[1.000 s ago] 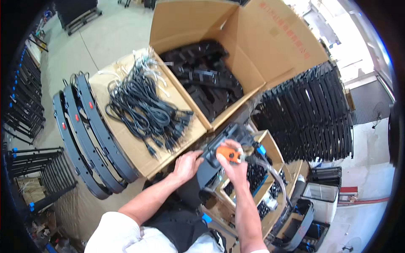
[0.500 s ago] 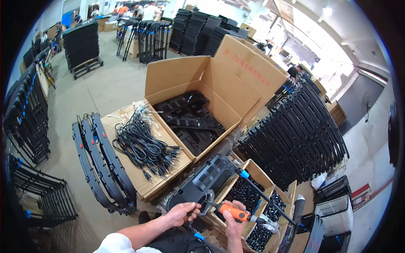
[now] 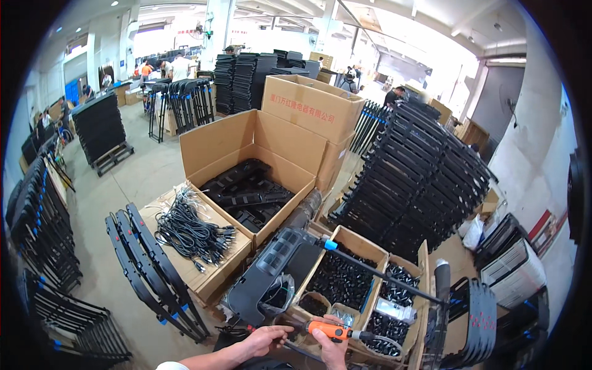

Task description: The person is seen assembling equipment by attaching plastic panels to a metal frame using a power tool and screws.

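Note:
My right hand [image 3: 332, 346] grips an orange electric screwdriver [image 3: 325, 329], held roughly level with its tip toward the left. By that tip is my left hand [image 3: 266, 339], thumb and fingers pinched together; whatever is between them is too small to make out. Just beyond the hands lies a black plastic housing [image 3: 251, 285] with a grille, and a clear plastic bag [image 3: 279, 292] rests against it. A black bar with a blue end piece [image 3: 330, 245] crosses a wooden parts bin [image 3: 338, 232] filled with small black pieces.
Black cables [image 3: 192, 231] are heaped on cardboard to the left, beside three curved black frames [image 3: 137, 250]. Behind stands an open carton [image 3: 216, 137] of black plastic parts. Tall stacks of black frames [image 3: 419, 176] rise at the right. Several people work in the background.
My view has tilted up, so both hands and the screwdriver sit lower in the picture. They have drawn away from the clear bag, toward my body. The right hand keeps its grip.

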Demonstrator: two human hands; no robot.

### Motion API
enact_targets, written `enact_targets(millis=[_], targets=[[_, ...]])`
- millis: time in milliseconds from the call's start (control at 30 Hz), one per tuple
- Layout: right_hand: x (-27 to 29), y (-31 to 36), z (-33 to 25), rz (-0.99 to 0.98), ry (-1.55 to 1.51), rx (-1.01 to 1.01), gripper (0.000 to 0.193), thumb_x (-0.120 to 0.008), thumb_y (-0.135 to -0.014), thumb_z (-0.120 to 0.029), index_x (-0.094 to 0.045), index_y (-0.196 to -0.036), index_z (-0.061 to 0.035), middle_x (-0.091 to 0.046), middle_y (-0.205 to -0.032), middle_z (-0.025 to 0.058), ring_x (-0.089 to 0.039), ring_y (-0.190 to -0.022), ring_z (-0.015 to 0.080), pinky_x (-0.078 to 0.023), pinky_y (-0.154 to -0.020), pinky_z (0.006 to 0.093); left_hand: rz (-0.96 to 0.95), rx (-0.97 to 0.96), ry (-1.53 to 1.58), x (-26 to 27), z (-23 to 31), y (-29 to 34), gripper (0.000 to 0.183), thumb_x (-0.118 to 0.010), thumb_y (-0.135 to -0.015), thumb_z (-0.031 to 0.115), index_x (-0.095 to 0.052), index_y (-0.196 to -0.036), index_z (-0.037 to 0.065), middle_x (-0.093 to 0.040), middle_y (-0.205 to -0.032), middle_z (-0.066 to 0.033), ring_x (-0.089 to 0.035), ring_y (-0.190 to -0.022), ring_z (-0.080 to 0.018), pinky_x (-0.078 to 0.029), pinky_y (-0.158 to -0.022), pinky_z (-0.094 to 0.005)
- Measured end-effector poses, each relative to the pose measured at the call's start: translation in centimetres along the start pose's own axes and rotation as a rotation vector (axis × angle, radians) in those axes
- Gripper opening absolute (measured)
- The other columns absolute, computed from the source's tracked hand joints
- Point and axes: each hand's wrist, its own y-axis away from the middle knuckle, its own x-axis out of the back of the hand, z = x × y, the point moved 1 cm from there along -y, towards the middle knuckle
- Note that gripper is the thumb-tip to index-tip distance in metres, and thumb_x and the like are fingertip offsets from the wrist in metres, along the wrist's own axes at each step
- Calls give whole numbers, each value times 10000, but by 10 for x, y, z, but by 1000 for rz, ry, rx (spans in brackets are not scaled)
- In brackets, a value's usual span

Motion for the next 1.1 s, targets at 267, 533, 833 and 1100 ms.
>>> enact_targets(millis=[267,533,833,1100], targets=[[22,26,24,-21,-45,-49,530,-814,-821,6,-566,-1289,25,-739,-1183,187,-711,-1081,235,-565,-1001,384,182,16,-43,20,-39,14,190,-635,-1075,265,-695,-1130,94,-653,-907,25,-574,-753,-90,-484,-671,-247],[3,30,9,-3,-99,-46,541,-802,-829,20,-547,-1306,24,-733,-1195,190,-709,-1087,243,-586,-965,383,159,-78,19,11,-24,27,241,-559,-1107,207,-659,-1247,38,-658,-950,3,-593,-814,-102,-508,-713,-255],[-32,19,14,-83,-14,-23,521,-807,-857,-5,-548,-1308,24,-729,-1227,178,-714,-1109,231,-584,-986,367,180,42,178,32,1,16,262,-586,-1097,339,-642,-1020,94,-584,-842,11,-523,-723,-125,-430,-616,-262],[-55,22,31,-151,121,68,493,-801,-877,-37,-562,-1305,19,-705,-1259,179,-686,-1159,234,-546,-1042,396,118,101,454,56,7,-5,268,-504,-1129,312,-624,-1096,75,-579,-840,3,-513,-701,-133,-423,-596,-269]])
